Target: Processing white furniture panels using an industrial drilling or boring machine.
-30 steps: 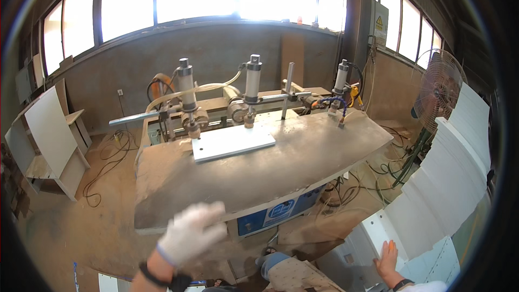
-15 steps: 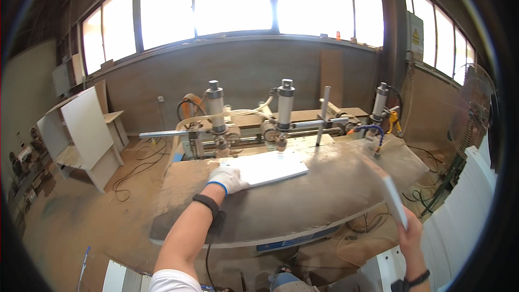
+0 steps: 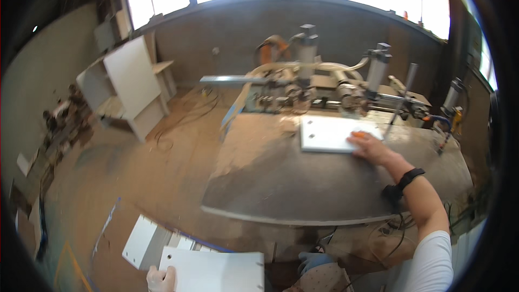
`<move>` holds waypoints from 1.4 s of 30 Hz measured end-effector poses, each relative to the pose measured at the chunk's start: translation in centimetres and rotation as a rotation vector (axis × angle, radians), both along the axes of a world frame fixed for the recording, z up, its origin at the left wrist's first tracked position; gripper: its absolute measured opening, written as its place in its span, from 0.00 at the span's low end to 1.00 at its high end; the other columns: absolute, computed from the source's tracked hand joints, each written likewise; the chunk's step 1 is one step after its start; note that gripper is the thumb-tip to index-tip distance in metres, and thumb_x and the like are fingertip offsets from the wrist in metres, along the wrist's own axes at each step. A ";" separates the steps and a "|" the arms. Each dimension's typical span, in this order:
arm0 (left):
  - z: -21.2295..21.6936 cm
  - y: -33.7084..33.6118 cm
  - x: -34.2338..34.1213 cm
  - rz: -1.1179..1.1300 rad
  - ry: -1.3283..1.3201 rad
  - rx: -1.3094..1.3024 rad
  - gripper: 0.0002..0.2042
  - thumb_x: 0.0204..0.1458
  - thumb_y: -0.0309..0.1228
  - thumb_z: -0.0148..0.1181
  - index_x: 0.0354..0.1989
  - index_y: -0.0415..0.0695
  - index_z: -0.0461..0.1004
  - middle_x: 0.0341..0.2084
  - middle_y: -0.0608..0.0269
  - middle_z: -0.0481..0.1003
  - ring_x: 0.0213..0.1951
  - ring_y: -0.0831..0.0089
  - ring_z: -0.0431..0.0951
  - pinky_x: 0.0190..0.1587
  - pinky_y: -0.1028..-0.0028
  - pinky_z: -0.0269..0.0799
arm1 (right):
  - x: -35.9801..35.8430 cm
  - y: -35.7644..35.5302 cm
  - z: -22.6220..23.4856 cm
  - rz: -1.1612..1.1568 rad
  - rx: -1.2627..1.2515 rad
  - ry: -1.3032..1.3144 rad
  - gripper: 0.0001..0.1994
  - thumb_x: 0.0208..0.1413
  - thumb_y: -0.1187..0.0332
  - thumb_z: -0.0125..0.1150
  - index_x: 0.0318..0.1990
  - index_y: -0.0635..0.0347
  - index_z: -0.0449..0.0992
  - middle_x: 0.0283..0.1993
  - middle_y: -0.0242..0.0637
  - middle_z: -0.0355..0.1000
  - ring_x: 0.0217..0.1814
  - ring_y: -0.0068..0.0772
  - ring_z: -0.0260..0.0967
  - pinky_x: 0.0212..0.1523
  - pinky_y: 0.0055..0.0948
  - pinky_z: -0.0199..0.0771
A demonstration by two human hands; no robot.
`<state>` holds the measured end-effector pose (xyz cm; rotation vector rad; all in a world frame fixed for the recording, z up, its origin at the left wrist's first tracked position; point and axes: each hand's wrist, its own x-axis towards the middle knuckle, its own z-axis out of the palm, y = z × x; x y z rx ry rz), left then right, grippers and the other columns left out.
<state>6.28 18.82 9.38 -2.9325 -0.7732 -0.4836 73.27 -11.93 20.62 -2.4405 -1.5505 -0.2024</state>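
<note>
Hands on two white panels

Right hand (image 3: 372, 148) lies flat, fingers loosely together, on the near right corner of a white panel (image 3: 334, 133) resting on the dusty machine table (image 3: 303, 184), just in front of the drilling heads (image 3: 324, 89). Left hand (image 3: 161, 279), gloved in white, grips the left edge of a second white panel (image 3: 213, 271) at the bottom of the view. More white boards (image 3: 130, 84) lean by the far wall, well apart from the table.

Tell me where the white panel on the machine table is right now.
In the head view, the white panel lies flat on the right half of the machine table, just in front of the drilling heads, with the right hand resting on its near right corner.
</note>
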 end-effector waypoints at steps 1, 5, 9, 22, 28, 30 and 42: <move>-2.6 -0.4 -3.0 0.163 0.037 -0.050 0.25 0.51 0.45 0.62 0.50 0.36 0.73 0.35 0.37 0.76 0.39 0.45 0.76 0.41 0.55 0.70 | 0.0 1.6 0.5 -0.053 -0.015 0.029 0.23 0.53 0.66 0.65 0.58 0.52 0.72 0.63 0.47 0.64 0.67 0.48 0.59 0.67 0.39 0.59; -11.5 -2.7 -7.5 0.749 -0.286 -0.590 0.12 0.46 0.24 0.57 0.40 0.48 0.78 0.22 0.51 0.68 0.29 0.50 0.70 0.27 0.55 0.62 | -0.9 2.6 1.4 -0.151 -0.056 0.063 0.24 0.53 0.75 0.61 0.60 0.54 0.70 0.65 0.43 0.63 0.68 0.43 0.59 0.67 0.35 0.59; -20.0 1.3 -8.4 0.902 0.086 -0.272 0.14 0.46 0.24 0.57 0.41 0.52 0.77 0.31 0.46 0.72 0.36 0.48 0.74 0.35 0.52 0.71 | -0.6 2.1 1.2 -0.171 -0.163 -0.136 0.26 0.56 0.75 0.55 0.64 0.54 0.65 0.67 0.44 0.61 0.71 0.46 0.54 0.71 0.37 0.51; -29.9 9.8 -4.2 0.888 0.251 -0.569 0.26 0.46 0.40 0.66 0.51 0.37 0.72 0.31 0.37 0.76 0.39 0.42 0.76 0.42 0.56 0.71 | -16.4 -26.4 5.1 -0.756 0.016 -0.301 0.28 0.50 0.71 0.63 0.61 0.62 0.65 0.62 0.49 0.64 0.66 0.51 0.58 0.67 0.40 0.55; -22.5 4.4 5.7 0.020 0.348 -1.111 0.29 0.54 0.46 0.58 0.59 0.38 0.68 0.54 0.45 0.72 0.58 0.52 0.71 0.61 0.62 0.65 | -40.5 -42.5 -9.5 -1.566 -0.321 0.229 0.58 0.27 0.48 0.79 0.67 0.65 0.52 0.65 0.57 0.56 0.70 0.63 0.48 0.67 0.60 0.47; -10.0 1.5 12.9 -0.299 0.285 -1.045 0.24 0.54 0.42 0.59 0.55 0.39 0.73 0.50 0.46 0.75 0.55 0.57 0.74 0.59 0.65 0.66 | -42.8 -37.8 -9.3 -1.539 -0.365 0.423 0.57 0.28 0.50 0.78 0.66 0.65 0.52 0.67 0.60 0.52 0.71 0.64 0.44 0.68 0.64 0.42; 15.3 -6.2 50.2 -0.447 0.220 -0.142 0.26 0.48 0.50 0.59 0.52 0.48 0.74 0.52 0.48 0.73 0.54 0.53 0.72 0.56 0.61 0.69 | -45.3 -39.9 -11.4 -1.283 -0.059 0.079 0.29 0.44 0.64 0.66 0.57 0.57 0.69 0.52 0.53 0.70 0.55 0.53 0.68 0.50 0.45 0.72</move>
